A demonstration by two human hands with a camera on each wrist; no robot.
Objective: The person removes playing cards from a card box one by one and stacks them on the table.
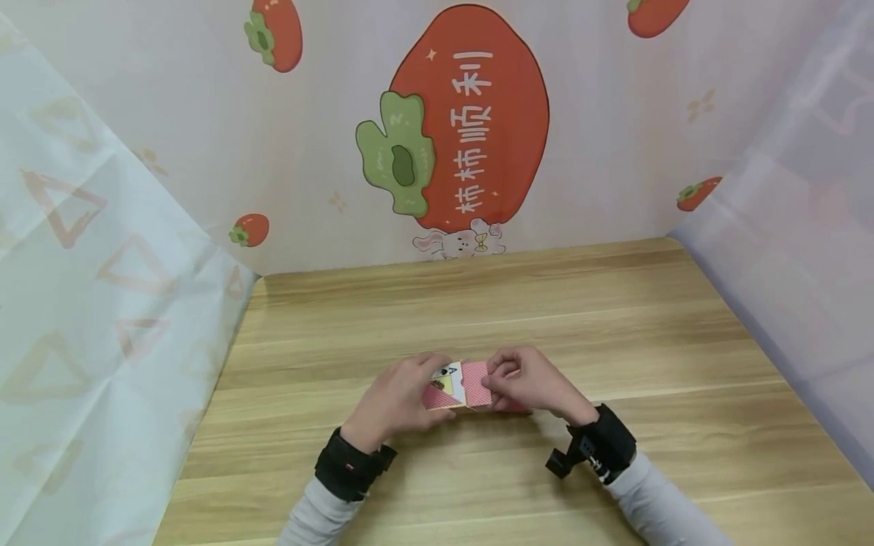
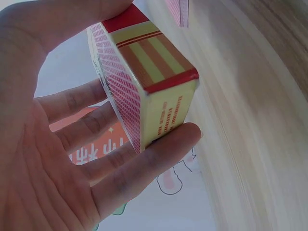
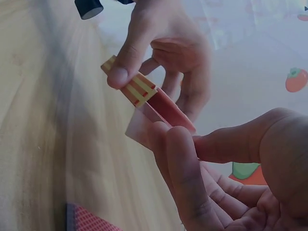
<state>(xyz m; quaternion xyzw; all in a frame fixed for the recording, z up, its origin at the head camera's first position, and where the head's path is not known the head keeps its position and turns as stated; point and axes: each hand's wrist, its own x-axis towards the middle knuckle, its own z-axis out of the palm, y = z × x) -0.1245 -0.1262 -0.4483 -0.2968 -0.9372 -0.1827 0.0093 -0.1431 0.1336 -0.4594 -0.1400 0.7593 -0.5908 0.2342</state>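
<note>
Wood-grain tabletop (image 1: 410,318), with cloth on three sides. Nearest, grey sleeves (image 1: 317,516) and black wristbands (image 1: 348,466), plus a small black mount (image 1: 558,462) jutting inward by the right one, likely to snag if swung across.

Beyond, between both hands, a playing-card box (image 2: 149,62), ace print toward the head camera. Gripped in the left hand (image 1: 399,390): thumb on a striped narrow side, fingers about the rest, one along the closed cream end. At the other, open end, the right hand (image 1: 536,379), thumb and fingertips pinching a red-patterned piece (image 1: 476,383); lid flap or card, cannot tell which.

Looks very light, made of thin, stiff board: smooth enough to slip a little, easy to dent or tear at the folds. Best held by the narrow sides, without squeezing the mouth. In the way there, a pale flap (image 3: 137,127) and the right fingertips, hiding part of the opening.

Low beside the right hand, a red-patterned block (image 3: 94,221), perhaps stacked cards, mostly covered in the head view.

Farther back, well apart, a pale backdrop cloth (image 1: 321,152) with persimmon and rabbit prints; slanting side cloths (image 1: 68,303) left and right.
</note>
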